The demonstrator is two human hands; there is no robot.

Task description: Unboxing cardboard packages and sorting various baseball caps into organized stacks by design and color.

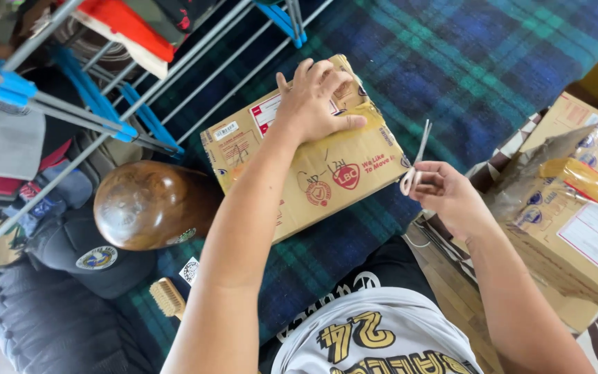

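A flat cardboard parcel (313, 159) lies on a dark blue and green plaid blanket (465, 62), and everything else can be placed from that parcel. The left hand (316, 104) rests palm-down on the parcel's far half, its fingers slightly spread and pressed flat on the cardboard over a taped white label, the thumb pointing toward the parcel's right edge. Just off that right edge, the right hand (444, 190) holds a small pair of scissors (415, 163); thumb and fingers are curled around the pale handles, pinching them, while the metal blades point up and away, close to the parcel's right edge without clearly touching it. Whether the blades are parted or together cannot be told for sure. To the right of the parcel, beyond the right hand, sits a larger cardboard box (576, 208) with crumpled brown tape and a white label on its top. To the left of the parcel lies a round, glossy brown wooden object (147, 204), and below that a dark cap with a round badge (84, 253) and a small wooden brush (169, 298). Beyond the parcel's far left corner stands a metal drying rack with blue joints (126, 104), with clothes hanging on it.
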